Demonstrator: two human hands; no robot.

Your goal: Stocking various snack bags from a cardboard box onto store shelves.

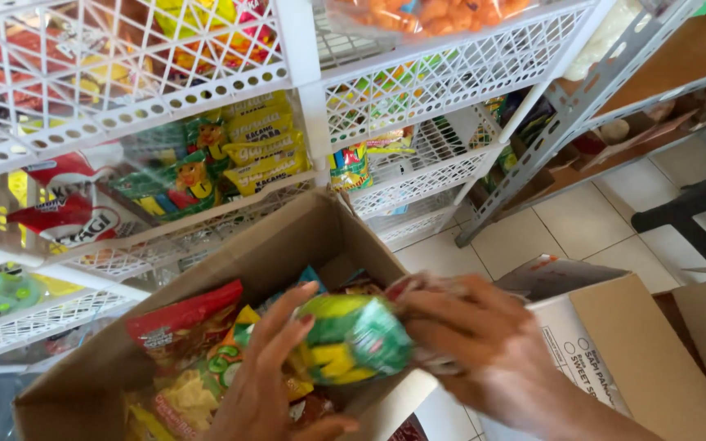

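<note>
Both hands clamped on one green-and-yellow snack packet [353, 339]: left hand [267, 384] cups its near side, fingers spread, right hand [475, 335] pinches the far end. Packet sits just above the open cardboard box [288, 245] of mixed snack bags, so it's supported at both ends. White lattice shelves [418, 82] right behind.

Snack pkts [198, 359] in box [279, 245], racks [206, 90] behind, 2nd box [631, 351] right.
</note>
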